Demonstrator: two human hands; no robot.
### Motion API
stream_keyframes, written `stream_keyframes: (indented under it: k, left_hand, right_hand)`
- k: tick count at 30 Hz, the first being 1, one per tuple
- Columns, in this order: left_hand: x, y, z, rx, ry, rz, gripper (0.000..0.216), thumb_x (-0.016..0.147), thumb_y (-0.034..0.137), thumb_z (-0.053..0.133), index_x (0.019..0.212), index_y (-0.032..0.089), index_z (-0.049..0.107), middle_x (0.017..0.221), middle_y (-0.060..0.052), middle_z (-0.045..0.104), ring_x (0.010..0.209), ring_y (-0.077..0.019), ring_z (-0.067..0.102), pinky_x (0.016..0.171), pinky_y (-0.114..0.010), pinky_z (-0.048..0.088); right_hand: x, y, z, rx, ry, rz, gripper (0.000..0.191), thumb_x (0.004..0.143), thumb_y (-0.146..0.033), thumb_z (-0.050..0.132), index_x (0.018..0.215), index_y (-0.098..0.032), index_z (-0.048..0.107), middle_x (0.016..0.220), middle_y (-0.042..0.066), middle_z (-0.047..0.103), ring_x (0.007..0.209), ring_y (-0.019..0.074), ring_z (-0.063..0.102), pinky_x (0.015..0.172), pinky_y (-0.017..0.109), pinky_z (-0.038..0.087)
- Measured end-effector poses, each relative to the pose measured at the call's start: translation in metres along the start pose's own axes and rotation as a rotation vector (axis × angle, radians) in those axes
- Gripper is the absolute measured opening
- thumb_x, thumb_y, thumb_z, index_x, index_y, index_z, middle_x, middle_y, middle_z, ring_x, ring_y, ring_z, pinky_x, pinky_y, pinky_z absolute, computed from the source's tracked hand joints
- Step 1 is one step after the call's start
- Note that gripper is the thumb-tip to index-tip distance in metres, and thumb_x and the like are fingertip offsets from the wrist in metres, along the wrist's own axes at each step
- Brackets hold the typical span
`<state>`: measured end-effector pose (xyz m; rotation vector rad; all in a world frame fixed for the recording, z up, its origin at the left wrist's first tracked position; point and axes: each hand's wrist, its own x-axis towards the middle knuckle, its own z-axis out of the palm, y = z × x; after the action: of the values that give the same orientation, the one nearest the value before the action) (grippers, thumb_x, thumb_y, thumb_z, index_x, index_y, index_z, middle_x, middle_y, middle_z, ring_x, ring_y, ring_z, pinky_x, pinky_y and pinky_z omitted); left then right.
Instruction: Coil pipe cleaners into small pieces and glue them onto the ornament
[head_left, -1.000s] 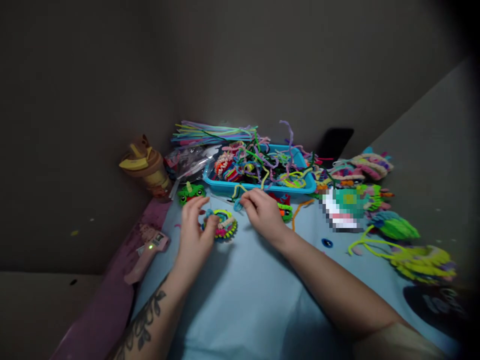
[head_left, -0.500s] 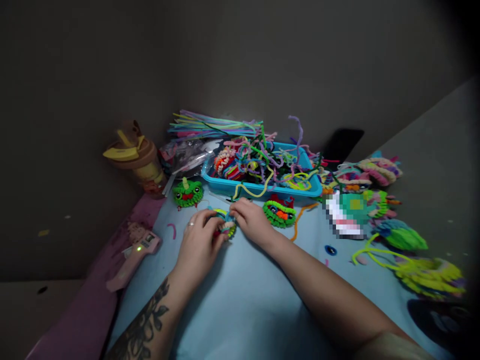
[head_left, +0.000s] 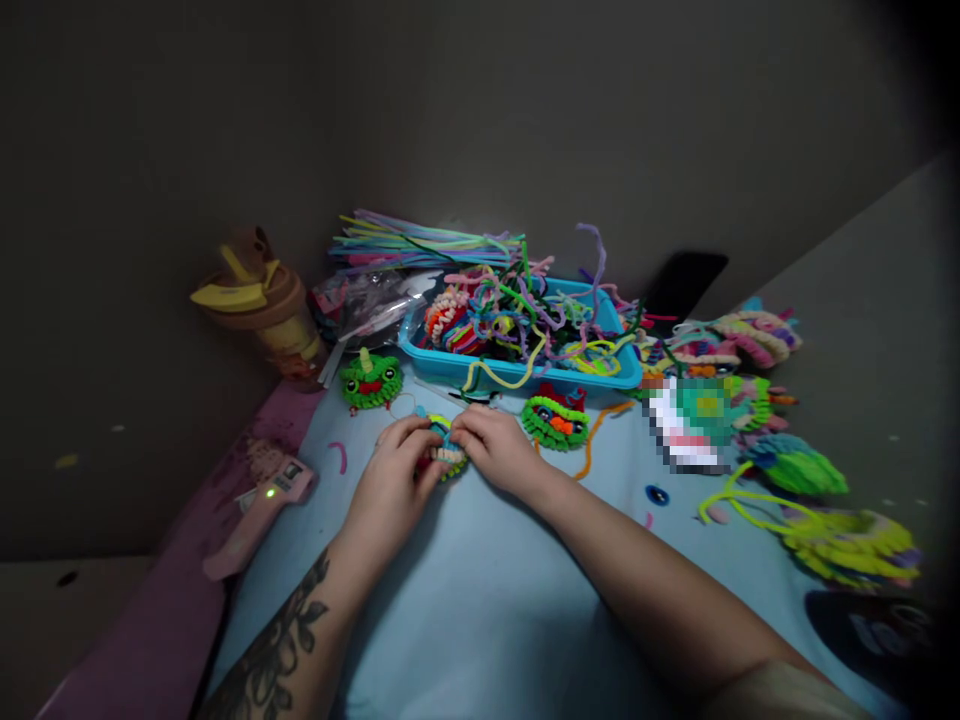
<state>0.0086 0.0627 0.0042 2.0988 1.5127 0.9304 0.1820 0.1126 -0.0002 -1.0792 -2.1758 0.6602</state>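
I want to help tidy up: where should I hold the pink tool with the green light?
Probably by its slim end, coming from the near side: the pink tool lies with that end slanting toward the person, while its wider end carries the small screen and green light.

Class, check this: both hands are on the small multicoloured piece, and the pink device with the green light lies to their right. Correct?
The side is wrong: the left hand and right hand are on the small multicoloured piece, but the pink device lies to their left, as the head view shows.
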Motion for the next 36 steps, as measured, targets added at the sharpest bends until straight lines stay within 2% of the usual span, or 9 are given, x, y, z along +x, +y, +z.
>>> stream_keyframes:
  k: [7, 17, 20, 24, 27, 30, 32, 34, 36]
  left_hand:
    - [0.001, 0.006, -0.002, 0.005, -0.008, -0.037, 0.009, 0.084, 0.024, 0.057, 0.089, 0.018, 0.063, 0.112, -0.011, 0.059, 0.112, -0.0255, 0.053, 0.095, -0.042, 0.044]
    - [0.003, 0.006, -0.001, 0.001, 0.018, -0.041, 0.01, 0.084, 0.026, 0.057, 0.084, 0.018, 0.064, 0.11, -0.011, 0.059, 0.108, -0.025, 0.055, 0.093, -0.041, 0.044]
    - [0.002, 0.008, -0.002, 0.028, 0.017, -0.029, 0.01, 0.084, 0.025, 0.057, 0.086, 0.018, 0.064, 0.111, -0.011, 0.059, 0.11, -0.0253, 0.053, 0.095, -0.042, 0.043]
    - [0.001, 0.011, -0.004, 0.065, 0.019, 0.016, 0.011, 0.081, 0.021, 0.059, 0.092, 0.02, 0.063, 0.112, -0.009, 0.061, 0.117, -0.0276, 0.047, 0.1, -0.046, 0.037]
    - [0.001, 0.01, -0.008, 0.012, 0.102, 0.005, 0.024, 0.079, 0.018, 0.058, 0.104, 0.02, 0.058, 0.114, -0.009, 0.06, 0.115, -0.0262, 0.049, 0.099, -0.045, 0.039]
    - [0.002, 0.003, -0.013, -0.057, 0.282, -0.165, 0.034, 0.078, 0.014, 0.053, 0.112, 0.018, 0.051, 0.115, -0.01, 0.057, 0.109, -0.0239, 0.053, 0.093, -0.041, 0.043]
    - [0.003, -0.002, -0.016, -0.088, 0.328, -0.278, 0.035, 0.077, 0.012, 0.051, 0.111, 0.018, 0.05, 0.112, -0.01, 0.058, 0.106, -0.0238, 0.054, 0.088, -0.039, 0.045]
    - [0.004, -0.005, -0.017, -0.116, 0.286, -0.279, 0.031, 0.077, 0.012, 0.05, 0.107, 0.018, 0.053, 0.109, -0.008, 0.06, 0.104, -0.0232, 0.055, 0.087, -0.038, 0.045]
    - [0.004, -0.004, -0.016, -0.112, 0.206, -0.168, 0.023, 0.08, 0.015, 0.052, 0.101, 0.019, 0.059, 0.105, -0.007, 0.062, 0.103, -0.0224, 0.056, 0.088, -0.038, 0.044]
  right_hand:
    - [-0.002, 0.0, 0.002, -0.015, 0.007, -0.029, 0.013, 0.086, -0.011, 0.055, 0.076, -0.017, 0.061, 0.075, 0.002, 0.06, 0.075, 0.0154, 0.056, 0.07, 0.025, 0.042]
    - [-0.003, -0.006, 0.001, -0.004, 0.076, 0.038, 0.016, 0.084, -0.012, 0.055, 0.072, -0.017, 0.063, 0.074, 0.004, 0.064, 0.075, 0.0162, 0.059, 0.07, 0.026, 0.043]
    - [-0.001, -0.007, -0.005, 0.075, 0.091, 0.101, 0.014, 0.084, -0.015, 0.055, 0.078, -0.017, 0.067, 0.078, 0.004, 0.068, 0.075, 0.0161, 0.061, 0.069, 0.026, 0.044]
    - [0.004, -0.006, -0.019, 0.158, 0.137, 0.231, 0.02, 0.085, -0.017, 0.05, 0.09, -0.017, 0.07, 0.083, 0.005, 0.072, 0.076, 0.0165, 0.064, 0.068, 0.027, 0.047]
    - [0.006, -0.006, -0.024, 0.134, 0.076, 0.227, 0.017, 0.081, -0.014, 0.054, 0.085, -0.017, 0.071, 0.084, 0.005, 0.072, 0.074, 0.0159, 0.064, 0.067, 0.026, 0.046]
    - [0.005, -0.008, -0.024, 0.082, 0.001, 0.202, 0.016, 0.077, -0.011, 0.057, 0.082, -0.017, 0.071, 0.082, 0.004, 0.07, 0.07, 0.0144, 0.06, 0.063, 0.025, 0.044]
    - [0.004, -0.009, -0.021, 0.072, -0.019, 0.209, 0.015, 0.076, -0.011, 0.059, 0.083, -0.017, 0.071, 0.081, 0.004, 0.069, 0.066, 0.0134, 0.058, 0.062, 0.024, 0.043]
    - [0.004, -0.009, -0.018, 0.075, -0.022, 0.218, 0.013, 0.076, -0.012, 0.061, 0.084, -0.016, 0.071, 0.079, 0.004, 0.068, 0.064, 0.0127, 0.057, 0.061, 0.024, 0.042]
    - [0.004, -0.01, -0.015, 0.077, -0.022, 0.219, 0.011, 0.076, -0.013, 0.062, 0.083, -0.016, 0.07, 0.076, 0.003, 0.066, 0.063, 0.0122, 0.055, 0.06, 0.023, 0.04]
